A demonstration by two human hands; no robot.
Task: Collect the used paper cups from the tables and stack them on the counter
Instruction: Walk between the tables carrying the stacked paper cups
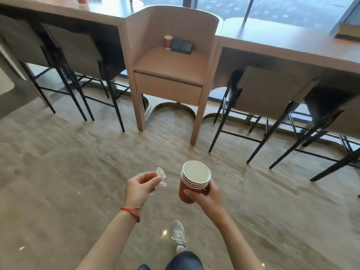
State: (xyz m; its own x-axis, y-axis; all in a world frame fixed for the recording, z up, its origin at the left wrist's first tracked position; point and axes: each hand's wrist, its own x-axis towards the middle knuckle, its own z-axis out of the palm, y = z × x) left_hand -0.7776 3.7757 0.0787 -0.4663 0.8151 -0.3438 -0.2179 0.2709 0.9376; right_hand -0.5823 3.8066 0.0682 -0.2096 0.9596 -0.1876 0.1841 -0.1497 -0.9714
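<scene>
My right hand [209, 193] grips a stack of several red paper cups [191, 184] with white insides, held upright over the floor. My left hand [140, 185] pinches a crumpled white tissue [161, 175] beside the stack. Ahead, one red paper cup [168, 42] stands on the small wooden booth desk [169, 65], next to a dark box [182, 45]. At the top left, part of another red cup [81, 0] shows on the long table [58, 10].
Tall stools with black legs [78, 61] stand under the left table, and more stools [272, 98] stand under the right counter [292, 47] by the window. Carpeted floor [78, 162] lies between me and the booth desk. My shoe [178, 235] is below.
</scene>
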